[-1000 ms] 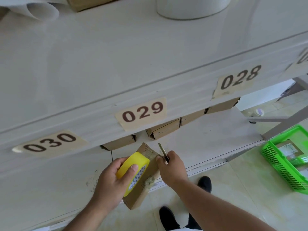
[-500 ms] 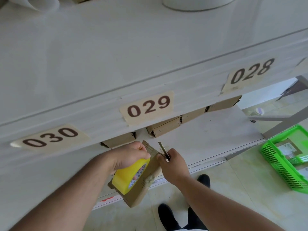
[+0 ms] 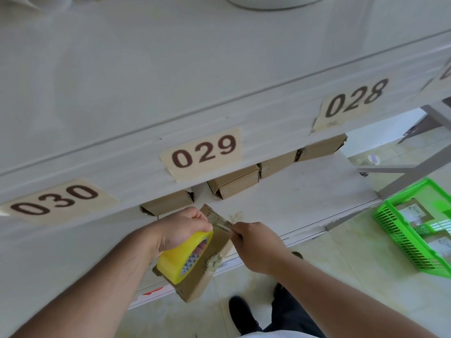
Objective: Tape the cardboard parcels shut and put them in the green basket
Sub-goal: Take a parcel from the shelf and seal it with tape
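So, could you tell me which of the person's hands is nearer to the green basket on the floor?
The right. The right hand, at the parcel's taped end, lies closer to the green basket; the left hand, gripping the yellow tape roll, is farther off.

This looks like a parcel depot or courier pick-up station. White shelving carries numbered labels along its front edge, 030, 029 and 028, and a row of small cardboard parcels sits on the shelf beneath. A green plastic basket on the tiled floor holds more parcels bearing printed shipping labels.
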`<state>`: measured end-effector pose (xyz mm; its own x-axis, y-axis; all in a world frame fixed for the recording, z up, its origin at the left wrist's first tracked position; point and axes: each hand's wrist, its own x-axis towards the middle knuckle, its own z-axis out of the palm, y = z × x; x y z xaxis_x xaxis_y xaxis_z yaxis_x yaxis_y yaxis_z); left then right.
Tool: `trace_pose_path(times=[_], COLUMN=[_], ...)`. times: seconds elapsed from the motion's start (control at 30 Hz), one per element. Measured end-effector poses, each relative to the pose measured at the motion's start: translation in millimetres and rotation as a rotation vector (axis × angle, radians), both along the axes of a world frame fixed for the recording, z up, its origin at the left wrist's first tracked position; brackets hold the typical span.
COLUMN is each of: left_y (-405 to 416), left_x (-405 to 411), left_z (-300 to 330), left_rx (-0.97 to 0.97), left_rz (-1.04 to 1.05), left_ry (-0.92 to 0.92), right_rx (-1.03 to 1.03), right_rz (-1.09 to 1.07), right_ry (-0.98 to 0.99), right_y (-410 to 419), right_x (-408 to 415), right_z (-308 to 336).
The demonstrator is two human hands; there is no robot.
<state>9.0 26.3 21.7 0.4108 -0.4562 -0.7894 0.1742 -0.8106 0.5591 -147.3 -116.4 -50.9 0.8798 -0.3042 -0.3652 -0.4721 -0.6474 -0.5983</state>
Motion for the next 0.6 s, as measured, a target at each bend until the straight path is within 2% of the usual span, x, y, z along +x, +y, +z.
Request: trace_pose_path(times=[0.37,0.47,0.6], left_y=[5,8,10], left_x=[-3,-4,-1], left_z=[0,-1,-6], left_rx=[-0.032,-0.027,-0.080], left_rz=[-0.053,-0.066,0.070], left_ry=[-0.037,-0.038,0.024], right_rx=[-0.120,-0.100,-0.149], right_rz=[0.088,0.002,-0.169], right_ry=[0.182,0.220,0.204], right_y=[27,10,-48], right_x=[23,2,-17], right_z=[18,14,-16])
